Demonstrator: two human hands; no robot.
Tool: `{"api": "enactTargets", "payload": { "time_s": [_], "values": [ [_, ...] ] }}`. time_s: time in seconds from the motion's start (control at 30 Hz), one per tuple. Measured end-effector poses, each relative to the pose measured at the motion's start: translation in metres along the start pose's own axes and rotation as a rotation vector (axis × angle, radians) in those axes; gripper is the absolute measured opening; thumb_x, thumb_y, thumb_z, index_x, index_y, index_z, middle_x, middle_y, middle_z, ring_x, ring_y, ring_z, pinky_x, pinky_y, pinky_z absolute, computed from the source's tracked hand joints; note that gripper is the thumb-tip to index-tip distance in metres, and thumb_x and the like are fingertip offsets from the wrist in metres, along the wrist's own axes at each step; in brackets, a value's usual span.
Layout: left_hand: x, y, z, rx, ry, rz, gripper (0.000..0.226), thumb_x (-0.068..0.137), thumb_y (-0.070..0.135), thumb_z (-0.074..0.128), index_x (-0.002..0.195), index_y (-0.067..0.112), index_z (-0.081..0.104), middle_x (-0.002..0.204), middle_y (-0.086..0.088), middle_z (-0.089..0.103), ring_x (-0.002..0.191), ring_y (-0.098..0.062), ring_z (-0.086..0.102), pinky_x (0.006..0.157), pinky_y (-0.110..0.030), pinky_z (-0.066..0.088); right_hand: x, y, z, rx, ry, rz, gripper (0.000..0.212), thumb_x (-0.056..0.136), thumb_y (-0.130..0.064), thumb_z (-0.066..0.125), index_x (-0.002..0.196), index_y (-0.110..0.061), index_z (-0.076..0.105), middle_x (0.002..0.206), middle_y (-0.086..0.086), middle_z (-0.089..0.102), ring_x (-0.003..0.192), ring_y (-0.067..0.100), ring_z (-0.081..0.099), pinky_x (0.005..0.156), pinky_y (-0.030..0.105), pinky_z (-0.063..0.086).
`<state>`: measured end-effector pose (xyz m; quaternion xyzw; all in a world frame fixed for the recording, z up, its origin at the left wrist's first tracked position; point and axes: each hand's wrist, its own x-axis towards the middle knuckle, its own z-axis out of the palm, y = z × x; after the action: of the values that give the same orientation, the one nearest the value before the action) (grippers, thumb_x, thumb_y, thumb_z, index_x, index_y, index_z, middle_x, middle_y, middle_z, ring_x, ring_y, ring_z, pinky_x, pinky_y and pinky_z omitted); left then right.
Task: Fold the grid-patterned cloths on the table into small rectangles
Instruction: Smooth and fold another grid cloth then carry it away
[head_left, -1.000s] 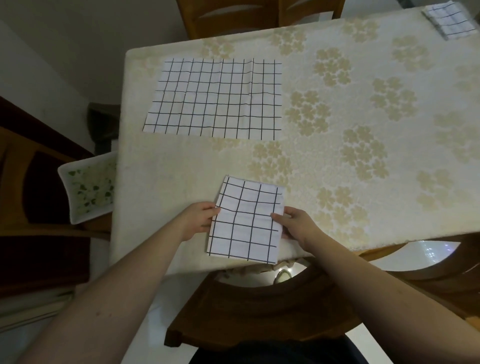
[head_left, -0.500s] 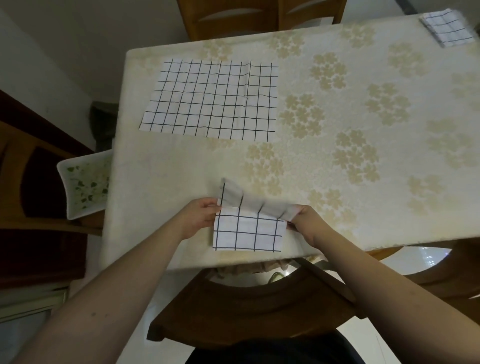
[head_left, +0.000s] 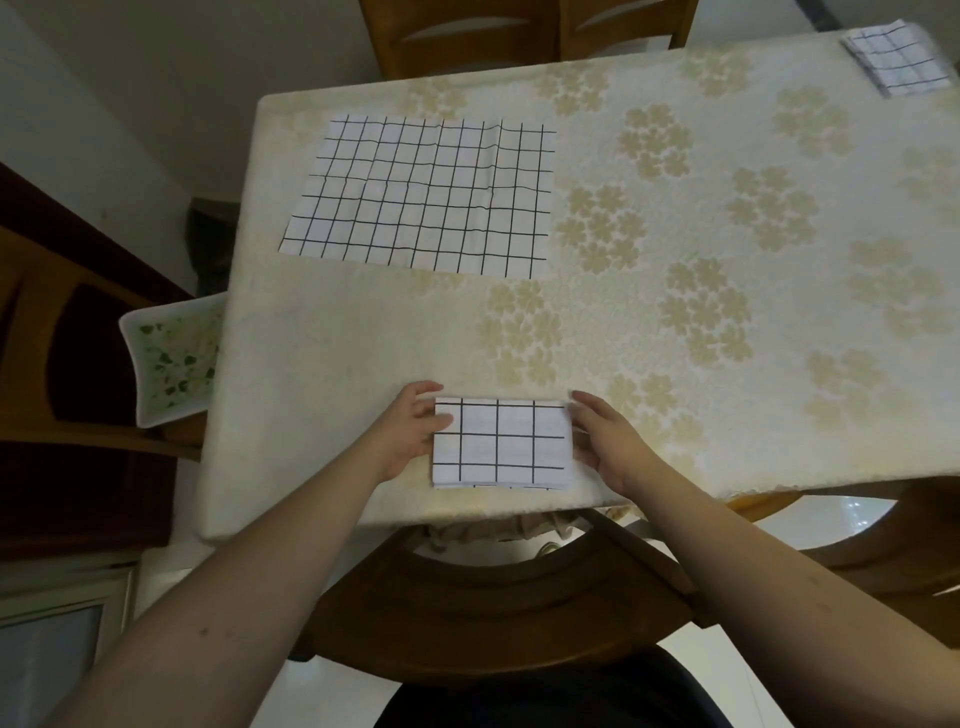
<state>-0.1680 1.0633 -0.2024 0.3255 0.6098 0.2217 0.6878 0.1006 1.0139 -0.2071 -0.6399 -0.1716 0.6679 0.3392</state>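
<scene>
An unfolded grid cloth lies beyond the folded cloth between both hands.

a: where do the arms lie?
b: both bare forearms reach forward from the lower corners, converging toward the near tabletop edge; wrists straight.
a: and the left hand?
b: at the folded cloth's left edge, fingers loosely bent, tips touching it.
a: the right hand?
b: along the cloth's right edge, fingers extended, relaxed, resting against it.
</scene>
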Motion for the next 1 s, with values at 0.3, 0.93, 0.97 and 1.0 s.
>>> {"api": "enactTargets", "payload": {
  "time_s": [0.3,0.93,0.97,1.0],
  "values": [
    [-0.009,-0.008,0.005,-0.005,0.025,-0.062,0.025,0.097,0.008,0.055,0.121,0.004,0.060,0.116,-0.015,0.068,0.100,-0.025,0.068,0.094,-0.041,0.052,-0.005,0.000,0.003,0.071,-0.068,0.090,0.023,0.088,-0.006,0.067,0.110,-0.001,0.067,0.103,0.017,0.073,0.087,0.025,0.072,0.070,0.031,0.060],
    [-0.087,-0.013,0.017,-0.008,0.282,0.026,0.018,0.096,0.026,0.059,0.111,0.018,0.065,0.105,-0.008,0.073,0.093,-0.026,0.071,0.074,-0.038,0.058,-0.048,-0.007,0.009,0.063,-0.091,0.110,0.019,0.089,-0.005,0.065,0.108,-0.001,0.066,0.097,0.017,0.074,0.081,0.025,0.072,0.066,0.032,0.062],
    [-0.091,-0.015,0.018,0.000,0.278,0.016,0.019,0.097,0.029,0.058,0.113,0.019,0.064,0.106,-0.007,0.072,0.094,-0.026,0.071,0.076,-0.039,0.058,-0.052,-0.008,0.007,0.050,-0.089,0.090,0.018,0.089,-0.005,0.066,0.106,-0.001,0.067,0.097,0.017,0.074,0.080,0.024,0.072,0.065,0.031,0.061],
    [-0.095,-0.017,0.018,0.019,0.268,0.005,0.021,0.097,0.030,0.057,0.116,0.021,0.063,0.108,-0.007,0.072,0.095,-0.026,0.071,0.079,-0.042,0.058,-0.056,-0.010,0.006,0.037,-0.084,0.066,0.016,0.089,-0.005,0.065,0.105,-0.001,0.068,0.096,0.017,0.074,0.078,0.024,0.072,0.063,0.030,0.061]
  ]
}}
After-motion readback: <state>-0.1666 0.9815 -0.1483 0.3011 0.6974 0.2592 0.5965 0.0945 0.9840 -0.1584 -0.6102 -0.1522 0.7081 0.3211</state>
